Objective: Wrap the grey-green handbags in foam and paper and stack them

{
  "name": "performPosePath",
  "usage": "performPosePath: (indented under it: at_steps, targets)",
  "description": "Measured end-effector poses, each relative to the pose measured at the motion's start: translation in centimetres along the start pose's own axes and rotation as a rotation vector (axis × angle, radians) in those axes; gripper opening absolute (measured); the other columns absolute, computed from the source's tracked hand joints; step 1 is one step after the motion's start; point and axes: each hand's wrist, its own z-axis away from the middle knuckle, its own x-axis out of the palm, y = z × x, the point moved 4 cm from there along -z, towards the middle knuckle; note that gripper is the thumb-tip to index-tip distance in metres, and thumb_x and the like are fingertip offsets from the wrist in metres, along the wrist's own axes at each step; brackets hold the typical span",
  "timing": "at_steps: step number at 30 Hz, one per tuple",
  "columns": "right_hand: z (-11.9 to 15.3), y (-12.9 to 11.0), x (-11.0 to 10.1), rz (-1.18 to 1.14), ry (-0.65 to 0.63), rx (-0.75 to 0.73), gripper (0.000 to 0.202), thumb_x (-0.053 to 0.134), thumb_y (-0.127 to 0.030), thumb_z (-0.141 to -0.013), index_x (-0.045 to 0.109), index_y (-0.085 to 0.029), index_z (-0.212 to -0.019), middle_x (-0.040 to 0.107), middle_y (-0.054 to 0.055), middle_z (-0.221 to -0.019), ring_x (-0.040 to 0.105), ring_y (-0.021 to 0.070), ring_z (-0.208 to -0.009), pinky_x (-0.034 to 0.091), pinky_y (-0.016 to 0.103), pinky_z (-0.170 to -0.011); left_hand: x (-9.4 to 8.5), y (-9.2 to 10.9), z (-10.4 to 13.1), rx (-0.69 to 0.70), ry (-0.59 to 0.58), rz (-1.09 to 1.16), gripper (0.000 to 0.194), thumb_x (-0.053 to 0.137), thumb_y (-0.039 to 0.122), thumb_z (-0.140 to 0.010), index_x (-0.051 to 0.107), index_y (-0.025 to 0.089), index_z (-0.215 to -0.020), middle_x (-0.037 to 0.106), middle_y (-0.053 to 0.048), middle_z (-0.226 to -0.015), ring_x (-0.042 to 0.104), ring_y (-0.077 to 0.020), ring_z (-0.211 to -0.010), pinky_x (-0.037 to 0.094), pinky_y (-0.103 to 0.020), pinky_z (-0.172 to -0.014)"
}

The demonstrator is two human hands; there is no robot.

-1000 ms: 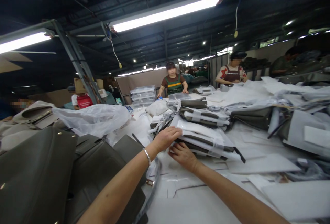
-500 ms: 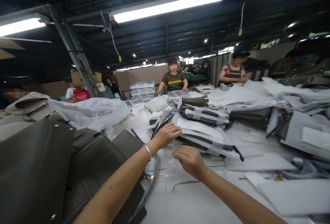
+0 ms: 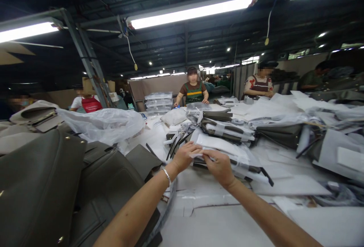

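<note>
My left hand, with a silver bracelet at the wrist, and my right hand meet at the near edge of a stack of olive bag panels wrapped in white sheets and clear film. Both hands pinch the same white wrapped piece at the stack's front corner. The stack lies on a white worktable. Thin dark straps stick out on the stack's left side.
Dark olive leather bags fill the left foreground, under a crumpled clear plastic bag. More olive pieces and white sheets crowd the right. Three people work at the table's far end; clear trays are stacked there.
My right hand rose from the table beside the stack and closed on the white wrapped piece next to my left hand. The view shifted slightly downward.
</note>
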Motion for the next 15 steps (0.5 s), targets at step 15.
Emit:
performPosePath:
  at_steps: [15]
  targets:
    - [-4.4, 5.2, 0.5, -0.031, -0.009, 0.357, 0.026, 0.061, -0.043, -0.082, 0.074, -0.021, -0.075, 0.074, 0.002, -0.070, 0.067, 0.0206, -0.066, 0.050, 0.029, -0.063, -2.3, 2.4, -0.8, -0.233, 0.064, 0.003, 0.005, 0.063, 0.022, -0.084, 0.059, 0.020, -0.086, 0.067, -0.005, -0.095, 0.063, -0.0205, -0.093, 0.049, -0.039, -0.099]
